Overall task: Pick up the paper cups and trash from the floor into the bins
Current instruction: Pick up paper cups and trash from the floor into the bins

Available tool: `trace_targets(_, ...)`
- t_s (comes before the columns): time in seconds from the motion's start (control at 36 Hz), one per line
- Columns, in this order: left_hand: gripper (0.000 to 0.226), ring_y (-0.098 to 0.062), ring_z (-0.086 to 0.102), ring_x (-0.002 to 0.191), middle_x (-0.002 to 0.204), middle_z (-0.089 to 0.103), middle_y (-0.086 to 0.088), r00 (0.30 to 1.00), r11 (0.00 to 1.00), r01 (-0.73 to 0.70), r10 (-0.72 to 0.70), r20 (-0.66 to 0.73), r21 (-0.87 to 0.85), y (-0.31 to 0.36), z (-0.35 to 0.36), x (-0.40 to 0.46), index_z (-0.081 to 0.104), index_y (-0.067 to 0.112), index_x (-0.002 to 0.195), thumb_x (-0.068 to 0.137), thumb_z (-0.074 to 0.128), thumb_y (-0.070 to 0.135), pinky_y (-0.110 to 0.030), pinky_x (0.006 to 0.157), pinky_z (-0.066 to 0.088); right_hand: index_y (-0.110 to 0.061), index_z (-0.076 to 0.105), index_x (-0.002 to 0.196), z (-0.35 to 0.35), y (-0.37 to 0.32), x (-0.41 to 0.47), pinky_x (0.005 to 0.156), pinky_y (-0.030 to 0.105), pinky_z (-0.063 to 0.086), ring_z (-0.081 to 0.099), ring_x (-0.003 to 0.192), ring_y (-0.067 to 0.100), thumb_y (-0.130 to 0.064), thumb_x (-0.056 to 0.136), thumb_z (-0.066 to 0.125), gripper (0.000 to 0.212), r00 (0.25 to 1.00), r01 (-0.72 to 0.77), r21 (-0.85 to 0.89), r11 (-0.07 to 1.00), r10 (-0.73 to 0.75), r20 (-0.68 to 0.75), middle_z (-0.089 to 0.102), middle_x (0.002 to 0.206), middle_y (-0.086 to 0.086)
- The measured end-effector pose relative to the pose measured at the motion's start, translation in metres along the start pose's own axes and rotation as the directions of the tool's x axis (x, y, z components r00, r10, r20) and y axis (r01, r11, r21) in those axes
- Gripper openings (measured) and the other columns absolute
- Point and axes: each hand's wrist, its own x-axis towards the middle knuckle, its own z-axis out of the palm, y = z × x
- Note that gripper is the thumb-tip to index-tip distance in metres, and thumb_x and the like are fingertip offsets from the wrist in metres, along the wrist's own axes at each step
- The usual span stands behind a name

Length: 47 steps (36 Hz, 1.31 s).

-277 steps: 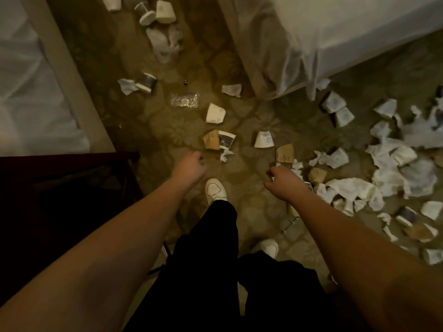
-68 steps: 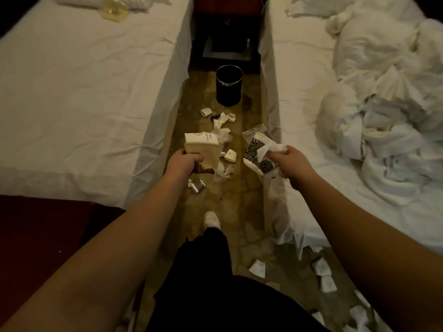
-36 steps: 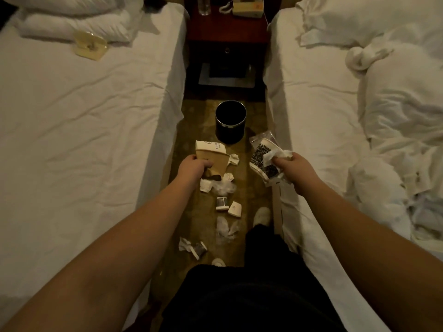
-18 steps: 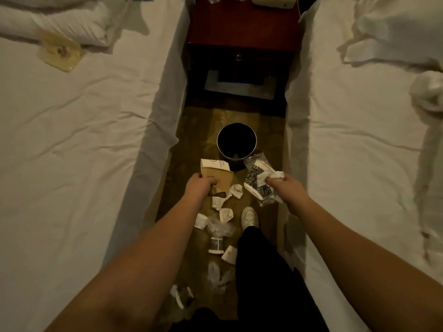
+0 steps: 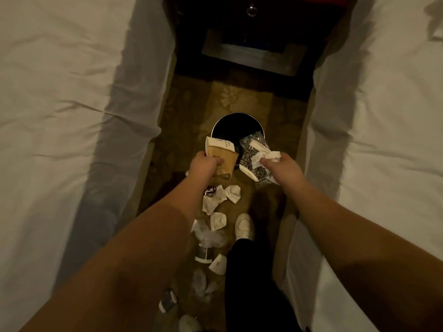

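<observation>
standing over the bin (image 5: 237, 125), your left hand (image 5: 203, 166) grips flattened cups (image 5: 221, 154), your right hand (image 5: 284, 167) pinches a wrapper bundle (image 5: 254, 156); more trash (image 5: 217, 204) lies on the floor (image 5: 191, 111).

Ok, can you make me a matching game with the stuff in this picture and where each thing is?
Things:
1. brown paper cup
2. patterned cup and tissue
3. black bin
4. white shoe

Places:
A. on the floor between the two beds
B. gripped in the left hand
C. beside the scattered cups, behind the hands
D. gripped in the right hand

Pairs: 1-B, 2-D, 3-A, 4-C
</observation>
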Motion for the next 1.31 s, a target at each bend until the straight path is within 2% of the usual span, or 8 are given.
trace_targets(0.31, 0.059, -0.034, 0.06, 0.11, 0.125, 0.058, -0.013, 1.0, 0.996, -0.002, 0.0, 0.026, 0.087, 0.006, 0.052, 0.111, 0.047, 0.009, 0.135, 0.084, 0.073, 0.024, -0.048, 0.092, 0.055, -0.012, 0.054, 0.134, 0.037, 0.018, 0.127, 0.088, 0.037, 0.054, 0.062, 0.11, 0.026, -0.032, 0.089, 0.072, 0.052, 0.999, -0.039, -0.007, 0.999, 0.039, 0.0, 0.063, 0.124, 0.007)
trace_targets(0.39, 0.057, -0.034, 0.062, 0.107, 0.124, 0.059, -0.013, 1.0, 0.995, 0.006, -0.009, 0.029, 0.095, 0.003, 0.061, 0.13, 0.046, 0.01, 0.134, 0.085, 0.072, 0.022, -0.048, 0.09, 0.056, -0.011, 0.054, 0.133, 0.046, 0.023, 0.151, 0.097, 0.042, 0.053, 0.062, 0.111, 0.026, -0.032, 0.089, 0.071, 0.051, 0.999, -0.04, -0.052, 0.998, 0.04, 0.004, 0.063, 0.122, 0.007)
trace_targets(0.61, 0.065, -0.031, 0.058, 0.116, 0.13, 0.055, -0.011, 0.999, 0.999, -0.033, 0.033, -0.002, 0.041, -0.002, 0.073, 0.169, 0.038, 0.008, 0.14, 0.09, 0.069, 0.034, -0.036, 0.088, 0.051, -0.007, 0.05, 0.135, 0.064, 0.027, 0.189, 0.101, 0.04, 0.049, 0.057, 0.121, 0.028, -0.033, 0.094, 0.065, 0.05, 1.0, 0.006, -0.168, 0.986, -0.007, -0.005, 0.058, 0.133, 0.012)
trace_targets(0.72, 0.09, -0.031, 0.057, 0.121, 0.137, 0.054, -0.011, 0.997, 0.999, -0.052, 0.053, 0.053, -0.018, 0.002, 0.072, 0.174, 0.035, 0.011, 0.148, 0.079, 0.076, 0.053, -0.045, 0.1, 0.051, -0.01, 0.037, 0.147, 0.069, 0.024, 0.198, 0.102, 0.039, 0.048, 0.053, 0.127, 0.028, -0.034, 0.093, 0.067, 0.067, 1.0, 0.005, -0.164, 0.986, -0.004, 0.005, 0.052, 0.142, 0.011)
trace_targets(0.83, 0.123, -0.031, 0.056, 0.124, 0.144, 0.051, -0.008, 0.996, 0.996, -0.021, 0.029, 0.088, -0.09, -0.003, 0.063, 0.178, 0.034, 0.018, 0.151, 0.048, 0.074, 0.071, -0.048, 0.102, 0.05, -0.014, 0.015, 0.158, 0.07, 0.021, 0.2, 0.11, 0.038, 0.041, 0.041, 0.139, 0.028, -0.037, 0.088, 0.073, 0.094, 0.997, 0.043, -0.254, 0.966, -0.027, 0.067, 0.034, 0.158, 0.009)
trace_targets(0.97, 0.073, -0.028, 0.052, 0.127, 0.144, 0.05, -0.007, 0.996, 0.996, -0.045, 0.051, 0.076, -0.083, -0.009, 0.046, 0.153, 0.037, 0.017, 0.149, 0.09, 0.066, 0.049, -0.043, 0.106, 0.045, -0.014, 0.025, 0.156, 0.065, 0.02, 0.18, 0.111, 0.042, 0.041, 0.043, 0.137, 0.029, -0.038, 0.085, 0.073, 0.089, 0.992, 0.115, -0.404, 0.907, -0.081, 0.1, 0.038, 0.154, 0.01)
trace_targets(1.11, 0.077, -0.027, 0.051, 0.129, 0.151, 0.044, -0.006, 0.995, 0.996, -0.086, 0.085, 0.056, 0.017, -0.026, 0.017, 0.121, 0.03, 0.022, 0.154, 0.091, 0.062, 0.052, -0.038, 0.101, 0.047, -0.01, 0.043, 0.145, 0.061, 0.02, 0.134, 0.108, 0.04, 0.043, 0.047, 0.131, 0.03, -0.035, 0.092, 0.064, 0.062, 0.978, 0.207, -0.596, 0.776, -0.166, 0.123, 0.045, 0.144, 0.014)
trace_targets(1.31, 0.07, -0.014, 0.055, 0.115, 0.149, 0.047, -0.003, 0.977, 0.967, -0.21, 0.204, 0.061, 0.141, -0.06, -0.038, 0.057, 0.032, 0.023, 0.154, 0.094, 0.061, 0.044, -0.026, 0.083, 0.043, -0.01, 0.043, 0.144, 0.073, 0.013, 0.044, 0.105, 0.044, 0.043, 0.045, 0.129, 0.032, -0.035, 0.096, 0.057, 0.057, 0.963, 0.25, -0.747, 0.615, -0.236, 0.128, 0.045, 0.142, 0.014)
